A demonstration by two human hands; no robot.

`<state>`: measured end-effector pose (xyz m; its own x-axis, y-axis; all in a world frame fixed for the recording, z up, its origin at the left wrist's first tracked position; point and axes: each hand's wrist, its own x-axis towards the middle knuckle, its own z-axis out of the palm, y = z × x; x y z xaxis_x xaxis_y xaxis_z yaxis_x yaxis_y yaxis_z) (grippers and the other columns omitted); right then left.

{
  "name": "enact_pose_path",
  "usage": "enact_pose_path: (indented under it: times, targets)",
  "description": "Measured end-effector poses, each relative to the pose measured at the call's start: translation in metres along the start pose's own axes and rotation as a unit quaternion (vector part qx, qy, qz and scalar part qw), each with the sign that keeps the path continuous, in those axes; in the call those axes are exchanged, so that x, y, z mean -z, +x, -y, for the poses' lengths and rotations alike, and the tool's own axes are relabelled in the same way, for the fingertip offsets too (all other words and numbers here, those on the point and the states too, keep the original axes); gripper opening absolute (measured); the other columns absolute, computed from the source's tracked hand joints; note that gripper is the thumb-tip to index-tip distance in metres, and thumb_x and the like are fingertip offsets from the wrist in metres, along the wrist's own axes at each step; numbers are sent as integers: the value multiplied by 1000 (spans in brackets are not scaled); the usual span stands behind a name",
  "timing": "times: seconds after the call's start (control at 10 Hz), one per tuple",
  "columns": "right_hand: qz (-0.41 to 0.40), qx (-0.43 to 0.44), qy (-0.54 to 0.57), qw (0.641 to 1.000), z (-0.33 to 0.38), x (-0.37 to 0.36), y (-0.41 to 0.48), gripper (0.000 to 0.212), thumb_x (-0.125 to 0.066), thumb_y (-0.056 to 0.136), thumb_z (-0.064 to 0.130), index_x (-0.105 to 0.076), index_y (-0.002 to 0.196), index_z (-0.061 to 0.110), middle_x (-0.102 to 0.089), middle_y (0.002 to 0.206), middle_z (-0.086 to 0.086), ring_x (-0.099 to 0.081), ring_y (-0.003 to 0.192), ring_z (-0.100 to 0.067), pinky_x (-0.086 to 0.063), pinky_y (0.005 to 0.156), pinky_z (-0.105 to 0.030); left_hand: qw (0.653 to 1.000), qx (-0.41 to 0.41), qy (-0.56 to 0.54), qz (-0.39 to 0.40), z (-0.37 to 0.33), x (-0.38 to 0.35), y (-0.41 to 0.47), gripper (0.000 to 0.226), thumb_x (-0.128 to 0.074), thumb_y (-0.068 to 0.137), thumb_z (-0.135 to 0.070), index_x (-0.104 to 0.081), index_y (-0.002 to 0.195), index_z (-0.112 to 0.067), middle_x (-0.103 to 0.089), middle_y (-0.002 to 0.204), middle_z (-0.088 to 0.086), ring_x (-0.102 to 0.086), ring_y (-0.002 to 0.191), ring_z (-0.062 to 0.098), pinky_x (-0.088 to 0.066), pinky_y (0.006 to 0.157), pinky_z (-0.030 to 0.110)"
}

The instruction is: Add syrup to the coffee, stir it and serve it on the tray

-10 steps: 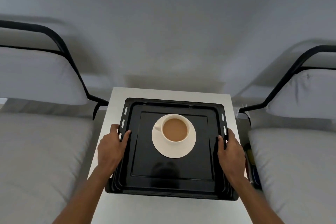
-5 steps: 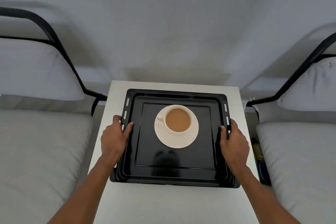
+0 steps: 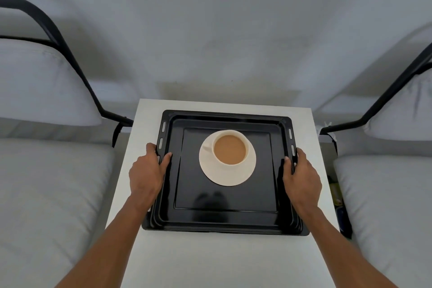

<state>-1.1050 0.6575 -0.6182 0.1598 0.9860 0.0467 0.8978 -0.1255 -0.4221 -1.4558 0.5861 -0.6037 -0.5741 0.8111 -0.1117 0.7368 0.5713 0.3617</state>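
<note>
A black metal tray (image 3: 224, 217) lies on a small white table (image 3: 219, 259). On the tray stands a cream saucer (image 3: 230, 176) with a cream cup (image 3: 230, 149) full of light brown milky coffee, its handle turned to the left. My left hand (image 3: 146, 174) grips the tray's left rim, thumb over the edge. My right hand (image 3: 302, 176) grips the right rim the same way. No syrup or spoon is in view.
A grey cushioned chair with a black frame (image 3: 53, 159) stands left of the table, and another (image 3: 385, 170) to its right. A pale wall lies behind. Some small items sit low in the gap (image 3: 336, 196) by the right chair.
The tray with the cup has slid a little farther along the table, away from me, and both hands kept their hold on its rims.
</note>
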Motion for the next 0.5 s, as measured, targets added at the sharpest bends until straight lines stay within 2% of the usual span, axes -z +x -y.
enact_pose_path:
  times: [0.1, 0.3, 0.4, 0.5]
  targets:
    - [5, 1, -4, 1000, 1, 0, 0, 42, -49, 106, 31, -51, 140, 8, -74, 111, -20, -71, 95, -43, -55, 77, -46, 1000, -1, 25, -9, -1, 0, -1, 41, -55, 98, -46, -50, 111, -7, -52, 66, 7, -48, 58, 29, -38, 57, 36]
    - [25, 18, -27, 999, -5, 2, 1, 44, -49, 106, 33, -48, 142, 8, -60, 117, -21, -68, 87, -42, -52, 68, -43, 994, -69, 80, -25, 6, 3, -2, 39, -55, 97, -46, -50, 100, -8, -64, 65, 16, -62, 58, 40, -36, 52, 34]
    - [62, 18, -8, 998, -7, 13, -4, 47, -53, 104, 34, -46, 144, 9, -52, 123, -18, -64, 97, -38, -54, 71, -43, 995, -71, 72, -20, 9, 11, -6, 44, -54, 95, -51, -54, 108, -9, -61, 81, 19, -63, 68, 42, -43, 57, 37]
    - [67, 30, -2, 997, -16, 20, -22, 55, -57, 102, 36, -45, 147, 7, -51, 130, -18, -56, 114, -37, -55, 81, -49, 999, -51, 14, 2, 19, 17, -20, 62, -54, 89, -64, -53, 128, -15, -57, 115, 22, -62, 100, 42, -53, 76, 49]
